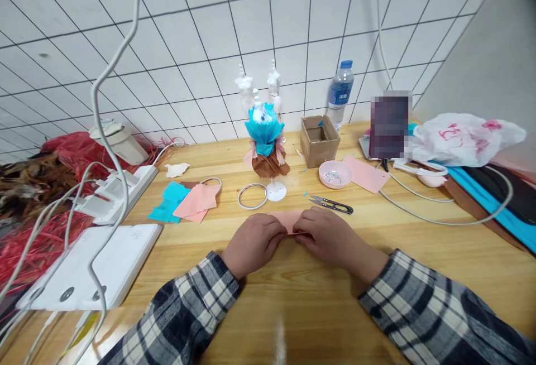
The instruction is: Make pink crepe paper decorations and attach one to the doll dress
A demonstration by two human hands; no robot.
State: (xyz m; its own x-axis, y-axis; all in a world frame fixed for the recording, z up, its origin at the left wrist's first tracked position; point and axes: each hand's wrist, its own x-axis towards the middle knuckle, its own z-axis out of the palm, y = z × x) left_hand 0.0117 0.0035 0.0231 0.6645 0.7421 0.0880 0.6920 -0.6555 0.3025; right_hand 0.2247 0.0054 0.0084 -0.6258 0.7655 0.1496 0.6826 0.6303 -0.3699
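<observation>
Between both hands, low over the wooden table (318, 303), is a small piece of pink paper (287, 220). My left hand (254, 242) pinches its left end, and my right hand (330, 238) pinches the right end, so the fingers cover much of it. Just beyond the paper stands a doll-like figure (264, 136) with a turquoise ruffled collar and brown skirt, on a round white base (276, 191). A metal ring (252, 207) lies left of that base. Thread snips (333, 205) rest right behind my right hand.
Turquoise paper (168, 202) and pink pieces (200, 200) lie left. Right of the figure are a cardboard box (320, 150), a pink bowl (335, 182) of small bits, a pink sheet (368, 175) and a water bottle (340, 94). White cables (94, 86) hang over a power strip (129, 195).
</observation>
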